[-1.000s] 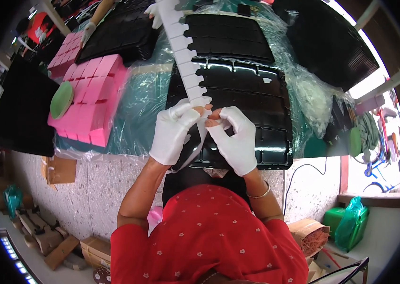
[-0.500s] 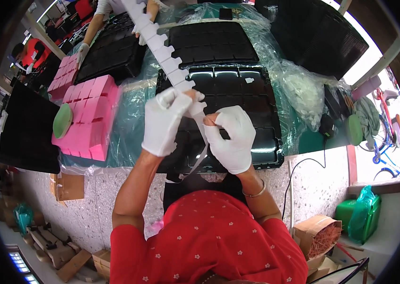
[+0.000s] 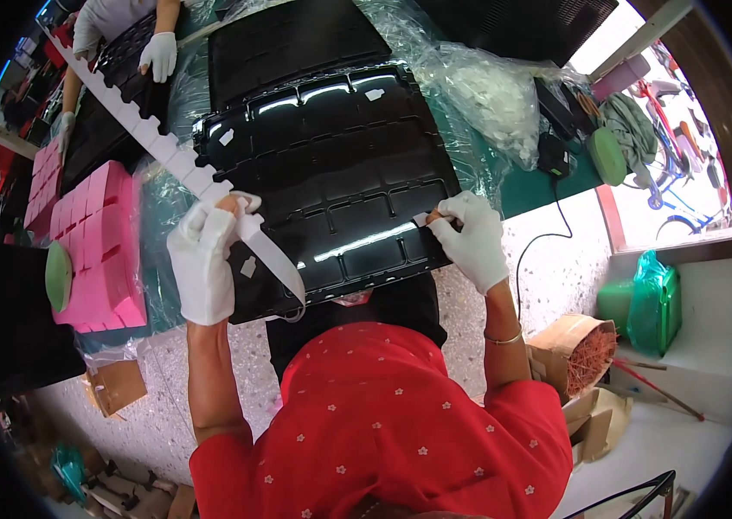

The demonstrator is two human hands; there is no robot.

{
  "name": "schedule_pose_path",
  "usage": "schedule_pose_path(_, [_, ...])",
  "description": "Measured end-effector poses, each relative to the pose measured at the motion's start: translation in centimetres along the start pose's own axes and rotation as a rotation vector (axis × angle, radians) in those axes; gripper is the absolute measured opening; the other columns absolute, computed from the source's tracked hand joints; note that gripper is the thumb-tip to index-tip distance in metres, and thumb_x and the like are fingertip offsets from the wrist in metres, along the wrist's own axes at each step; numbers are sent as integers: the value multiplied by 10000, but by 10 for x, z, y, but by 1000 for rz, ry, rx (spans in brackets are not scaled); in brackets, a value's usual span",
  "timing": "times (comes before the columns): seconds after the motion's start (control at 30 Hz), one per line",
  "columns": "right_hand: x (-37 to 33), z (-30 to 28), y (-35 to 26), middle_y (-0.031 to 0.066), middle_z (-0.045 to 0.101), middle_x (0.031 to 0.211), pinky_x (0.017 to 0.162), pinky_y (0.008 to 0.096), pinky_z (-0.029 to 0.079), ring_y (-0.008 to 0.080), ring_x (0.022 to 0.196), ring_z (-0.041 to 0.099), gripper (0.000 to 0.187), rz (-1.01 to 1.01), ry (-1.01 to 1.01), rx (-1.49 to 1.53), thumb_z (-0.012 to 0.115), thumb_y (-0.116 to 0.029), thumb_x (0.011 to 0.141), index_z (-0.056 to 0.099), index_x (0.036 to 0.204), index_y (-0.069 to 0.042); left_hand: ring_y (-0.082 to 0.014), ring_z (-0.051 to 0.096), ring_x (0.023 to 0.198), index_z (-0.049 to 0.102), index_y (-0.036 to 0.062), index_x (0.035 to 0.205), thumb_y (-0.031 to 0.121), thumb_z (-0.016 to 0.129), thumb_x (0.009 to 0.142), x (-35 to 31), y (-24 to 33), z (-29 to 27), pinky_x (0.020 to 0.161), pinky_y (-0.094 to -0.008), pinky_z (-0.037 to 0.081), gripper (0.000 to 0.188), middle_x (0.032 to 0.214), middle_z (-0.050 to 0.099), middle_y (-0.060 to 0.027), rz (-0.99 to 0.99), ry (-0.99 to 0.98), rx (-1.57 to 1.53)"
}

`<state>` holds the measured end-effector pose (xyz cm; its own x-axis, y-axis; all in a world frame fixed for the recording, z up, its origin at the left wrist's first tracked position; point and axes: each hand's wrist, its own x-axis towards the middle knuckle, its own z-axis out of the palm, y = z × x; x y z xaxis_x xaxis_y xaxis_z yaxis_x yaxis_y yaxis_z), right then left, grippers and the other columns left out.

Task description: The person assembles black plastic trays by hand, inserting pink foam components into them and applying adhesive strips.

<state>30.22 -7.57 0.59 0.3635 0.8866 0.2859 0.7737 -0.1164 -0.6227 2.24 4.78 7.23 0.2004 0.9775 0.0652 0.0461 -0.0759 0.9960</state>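
Note:
My gloved left hand (image 3: 203, 259) is closed on a long strip of white stickers (image 3: 137, 125). One end rises to the far left; the other, a bare-looking tail (image 3: 275, 264), curls over a black plastic tray (image 3: 331, 164). At the tray's right side, my gloved right hand (image 3: 474, 242) pinches a small white sticker (image 3: 420, 220) by bare fingertips, close to the tray surface. Whether the sticker touches it, I cannot tell. White stickers lie near other corners of the tray: far right (image 3: 374, 94), far left (image 3: 226, 137) and near left (image 3: 248, 266).
Another black tray (image 3: 297, 48) lies beyond. Pink foam blocks (image 3: 98, 251) and a green round piece (image 3: 58, 277) sit at left. A clear bag of white bits (image 3: 487, 95) and a black adapter (image 3: 555, 156) lie at right. A co-worker's gloved hand (image 3: 159, 56) is far left.
My hands have drawn apart: the right one has moved right to the tray's side with a sticker, the left one leftward with the strip. The view has shifted too.

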Motion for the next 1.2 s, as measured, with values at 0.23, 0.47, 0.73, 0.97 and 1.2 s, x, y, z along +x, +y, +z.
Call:
schedule_pose_path(0.23, [4,4,-7,66,620,779,693,404,451,278,775,609,116,22,-95,-413,741,-166,736,665,771,-86,-82,615,743,706,5,918,235,620,913,-12,0,4,662,-210,446,246,883,701,-56,-26,-27,-49])
schedule_pose_path(0.47, [5,-3,3,76,628,880,727,426,444,295,864,602,182,30,-11,-245,700,-198,779,660,919,-89,-137,645,793,680,-18,1058,299,615,938,4,-29,-32,746,-272,508,345,920,702,-78,92,27,28])
schedule_pose_path(0.73, [-9,-12,-8,84,620,1040,773,430,431,309,917,580,172,-278,85,-264,672,-121,768,668,940,-107,-270,592,1123,582,-44,1221,144,550,899,73,-76,-203,959,-353,441,374,1202,621,-180,169,739,913])
schedule_pose_path(0.97, [-25,-1,-18,101,566,1197,901,471,377,327,1092,512,285,-262,-3,-414,682,-185,750,674,1025,-114,-370,496,1237,525,-9,1290,-40,577,730,-21,-42,-74,1060,-460,378,562,1323,511,-201,849,112,904])
schedule_pose_path(1.2, [-26,-1,5,129,579,1180,910,444,404,343,1072,532,167,-203,153,-283,670,-70,765,651,929,-43,-324,582,1027,605,28,992,15,697,717,-49,-74,-53,846,-429,466,290,1137,597,-104,679,-62,988])
